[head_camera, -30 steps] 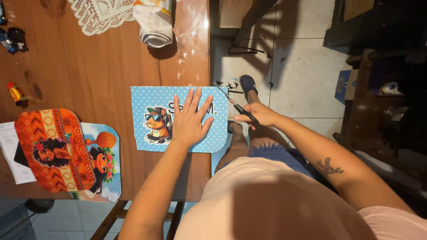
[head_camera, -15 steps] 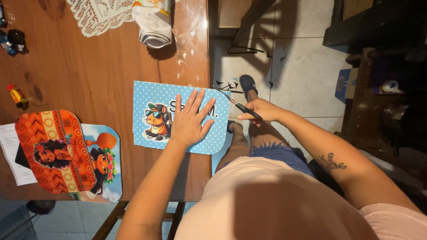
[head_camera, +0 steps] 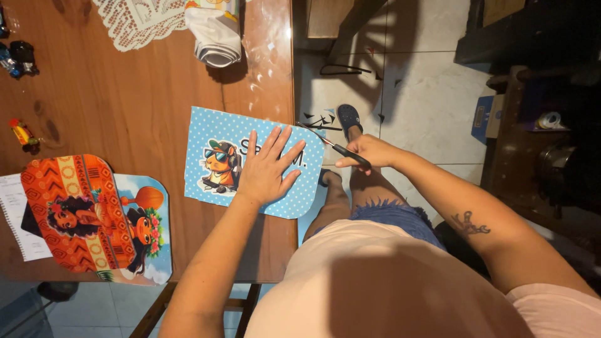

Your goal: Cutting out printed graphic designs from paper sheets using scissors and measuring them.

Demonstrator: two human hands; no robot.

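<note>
Fingers (head_camera: 275, 143) of the left hand (head_camera: 268, 170) spread flat pin the blue dotted cartoon sheet (head_camera: 216, 163) at mid-frame on the counter (head_camera: 125, 94), steadying its overhanging edge for black-handled scissors (head_camera: 335, 147) gripped in the right hand (head_camera: 368, 152).

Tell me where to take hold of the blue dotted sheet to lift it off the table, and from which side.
Grip the blue dotted sheet at its right edge, coming from the table's open side. That edge juts past the table rim, so fingers can pinch it from above and below, while the rest lies flat on the wood. The left hand presses it flat; the right hand holds scissors at that edge, so keep clear of the blades.
</note>
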